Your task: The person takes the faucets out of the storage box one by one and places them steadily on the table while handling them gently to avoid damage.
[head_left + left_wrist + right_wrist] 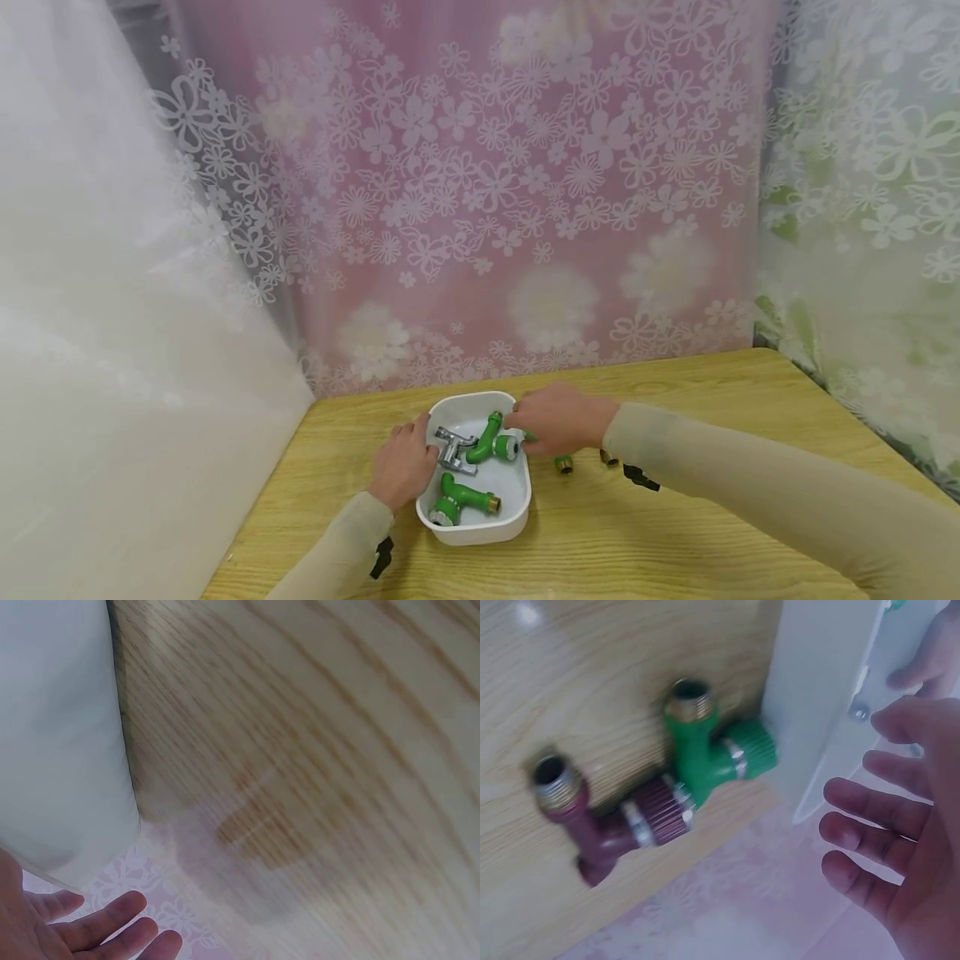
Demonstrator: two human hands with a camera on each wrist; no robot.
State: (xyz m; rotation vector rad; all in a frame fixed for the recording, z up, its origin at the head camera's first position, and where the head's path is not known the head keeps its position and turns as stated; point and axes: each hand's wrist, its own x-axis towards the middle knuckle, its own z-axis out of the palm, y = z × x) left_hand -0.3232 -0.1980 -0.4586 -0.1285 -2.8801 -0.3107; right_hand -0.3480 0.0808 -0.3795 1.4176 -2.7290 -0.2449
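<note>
A white plastic basin stands on the table, holding a chrome tap, a green tap near its far right side and a second green tap at the near end. My left hand rests at the basin's left rim; its fingers look extended in the left wrist view. Over the opposite rim is my right hand, its fingers apart and loosely bent, with nothing between them in the right wrist view. Outside the basin lie another green tap and a dark red tap, partly hidden by the right arm in the head view.
The wood-grain table runs back to a pink flowered curtain. A white sheet hangs along the left side, and a pale flowered sheet along the right.
</note>
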